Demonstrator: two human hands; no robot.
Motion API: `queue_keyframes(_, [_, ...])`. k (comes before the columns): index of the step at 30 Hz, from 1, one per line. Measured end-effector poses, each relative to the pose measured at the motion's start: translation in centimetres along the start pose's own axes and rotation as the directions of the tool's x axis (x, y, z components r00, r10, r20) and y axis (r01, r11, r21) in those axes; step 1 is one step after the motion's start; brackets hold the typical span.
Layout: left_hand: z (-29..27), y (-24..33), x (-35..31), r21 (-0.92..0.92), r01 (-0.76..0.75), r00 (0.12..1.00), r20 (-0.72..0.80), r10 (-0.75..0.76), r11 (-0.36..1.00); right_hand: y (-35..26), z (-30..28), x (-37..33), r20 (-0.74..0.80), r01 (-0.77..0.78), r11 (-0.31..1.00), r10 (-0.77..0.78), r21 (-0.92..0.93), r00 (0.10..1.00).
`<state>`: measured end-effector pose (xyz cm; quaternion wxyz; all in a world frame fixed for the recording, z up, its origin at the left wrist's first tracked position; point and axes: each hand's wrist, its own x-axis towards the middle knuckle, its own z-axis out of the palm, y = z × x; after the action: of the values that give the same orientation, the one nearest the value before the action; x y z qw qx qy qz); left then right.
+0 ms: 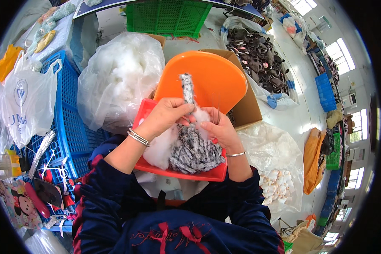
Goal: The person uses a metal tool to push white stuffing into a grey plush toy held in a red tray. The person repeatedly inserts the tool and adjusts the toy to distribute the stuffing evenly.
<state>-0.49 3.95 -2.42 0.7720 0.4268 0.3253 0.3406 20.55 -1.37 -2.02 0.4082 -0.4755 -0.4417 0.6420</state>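
My left hand [170, 114] pinches a narrow, fuzzy grey-and-white fabric tube [187, 85], which stands up from the fingertips. Close beside it, my right hand [222, 130] is closed on a tuft of white stuffing [200, 119]. A thin metal tool [216, 103] with two slim prongs sticks up from that hand; its kind cannot be told. Below both hands a red tray [207, 174] rests over my lap. It holds a heap of similar grey-and-white fuzzy pieces [194, 152] and, to their left, more loose white stuffing [160, 150].
An orange chair seat [207, 72] stands just beyond the tray, before a cardboard box [247, 101]. Left are a bag of stuffing [125, 72] and a blue crate [78, 131] with scissors [62, 169] near it. Right lies a clear bag of small pale pieces [277, 186].
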Motion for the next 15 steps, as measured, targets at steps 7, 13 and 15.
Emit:
queue_keyframes(7, [-1.2, 1.6, -0.3, -0.105, -0.013, 0.995, -0.098, 0.003, 0.994, 1.1, -1.9, 0.2, -0.017, -0.014, 0.998, 0.013, -0.059, 1.0])
queue_keyframes(13, [-0.7, 0.4, -0.4, 0.056, 0.016, 1.0, -0.024, -0.015, 0.998, -1.6, 1.6, -0.4, -0.013, -0.069, 0.947, 0.077, 0.313, 0.997])
queue_keyframes(15, [-0.1, 0.1, -0.4, 0.074, 0.013, 0.999, 0.04, -0.016, 0.997, -0.2, 1.1, 0.1, -0.058, -0.046, 0.993, 0.052, 0.112, 0.997])
